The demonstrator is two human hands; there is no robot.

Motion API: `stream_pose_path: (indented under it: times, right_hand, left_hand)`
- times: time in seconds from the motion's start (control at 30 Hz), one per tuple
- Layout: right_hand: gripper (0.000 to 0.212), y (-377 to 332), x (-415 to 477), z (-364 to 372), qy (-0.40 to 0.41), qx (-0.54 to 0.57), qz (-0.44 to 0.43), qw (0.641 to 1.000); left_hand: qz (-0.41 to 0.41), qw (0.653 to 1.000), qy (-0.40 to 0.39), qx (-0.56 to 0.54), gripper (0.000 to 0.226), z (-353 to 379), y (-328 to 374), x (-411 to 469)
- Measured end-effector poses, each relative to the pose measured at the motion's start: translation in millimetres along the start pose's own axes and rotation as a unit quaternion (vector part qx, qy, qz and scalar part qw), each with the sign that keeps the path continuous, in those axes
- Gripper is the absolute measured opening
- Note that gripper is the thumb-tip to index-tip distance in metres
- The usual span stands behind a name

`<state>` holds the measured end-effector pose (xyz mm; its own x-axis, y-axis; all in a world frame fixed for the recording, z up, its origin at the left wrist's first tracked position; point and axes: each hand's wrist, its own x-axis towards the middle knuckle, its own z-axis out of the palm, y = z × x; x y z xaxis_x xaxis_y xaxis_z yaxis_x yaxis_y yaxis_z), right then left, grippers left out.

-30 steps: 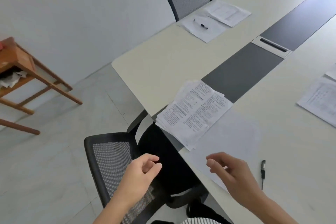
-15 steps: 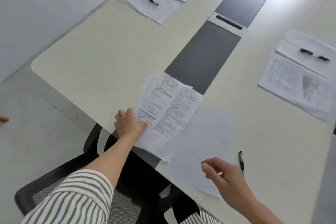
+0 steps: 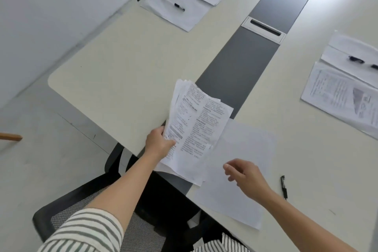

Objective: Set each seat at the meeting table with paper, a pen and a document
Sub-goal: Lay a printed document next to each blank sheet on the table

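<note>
Two grips at the near edge of the counter [image 3: 126, 67]: left grip [image 3: 158, 143] clamped on the printed document stack [image 3: 196, 129], tilted up, presumably for drawing off one copy; right grip [image 3: 245, 176] loosely apart, empty, above the blank sheet [image 3: 245, 145], pen [image 3: 284, 187] just beside.

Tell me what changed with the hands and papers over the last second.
The left hand reached forward from above the chair, took hold of the stack of printed documents at its near left edge and tilted that side up off the table. The right hand stayed hovering over the blank sheet, holding nothing. The blank sheet and the pen did not move.
</note>
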<state>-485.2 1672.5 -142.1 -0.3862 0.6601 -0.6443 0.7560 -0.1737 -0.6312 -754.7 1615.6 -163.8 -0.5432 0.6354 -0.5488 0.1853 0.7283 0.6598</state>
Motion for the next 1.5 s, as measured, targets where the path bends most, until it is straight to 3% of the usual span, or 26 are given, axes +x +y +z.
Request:
stream_pose_path:
  times: [0.07, 0.2, 0.33, 0.53, 0.77, 1.03, 1.13, 1.27, 1.4, 1.5]
  right_hand:
    - [0.020, -8.2, 13.0, -1.4, 0.013, 0.038, 0.009, 0.999]
    - [0.060, -39.8, 33.9, -11.6, -0.038, 0.218, 0.037, 0.974]
    - [0.046, -85.1, 44.5, -28.5, -0.103, 0.339, -0.047, 0.934]
    - [0.031, -142.3, 33.1, -33.3, -0.028, 0.299, -0.209, 0.931]
    - [0.027, -131.1, 35.1, -10.8, -0.029, 0.192, -0.150, 0.969]
    - [0.029, -120.8, 28.1, 7.9, -0.044, 0.189, -0.177, 0.965]
    - [0.015, -123.6, 36.6, 7.9, 0.008, 0.232, -0.135, 0.963]
    - [0.009, -120.0, 65.6, 22.8, 0.032, 0.295, 0.011, 0.955]
    - [0.032, -102.2, 90.2, 54.4, 0.017, 0.341, 0.157, 0.927]
    - [0.036, -95.1, 96.8, 69.6, 0.003, 0.347, 0.189, 0.919]
  left_hand:
    - [0.037, 0.997, -0.016, -0.065, 0.025, -11.0, 11.8, -18.4]
    - [0.103, 0.979, -0.050, -0.171, 0.028, -38.5, 33.3, -54.6]
    - [0.127, 0.971, -0.041, -0.201, 0.031, -62.5, 41.2, -75.4]
    - [0.158, 0.964, 0.043, -0.209, 0.036, -106.6, 50.9, -76.4]
    - [0.122, 0.972, 0.049, -0.193, 0.032, -94.4, 36.8, -62.1]
    - [0.099, 0.972, 0.029, -0.211, 0.026, -77.4, 25.9, -53.4]
    - [0.093, 0.967, 0.081, -0.222, 0.011, -85.5, 29.4, -49.2]
    - [0.011, 0.972, 0.191, -0.134, 0.027, -96.4, 2.1, -46.0]
    - [-0.037, 0.988, 0.143, -0.034, 0.023, -82.4, -36.3, -62.2]
    - [-0.031, 0.992, 0.109, 0.047, 0.026, -61.7, -54.6, -69.4]
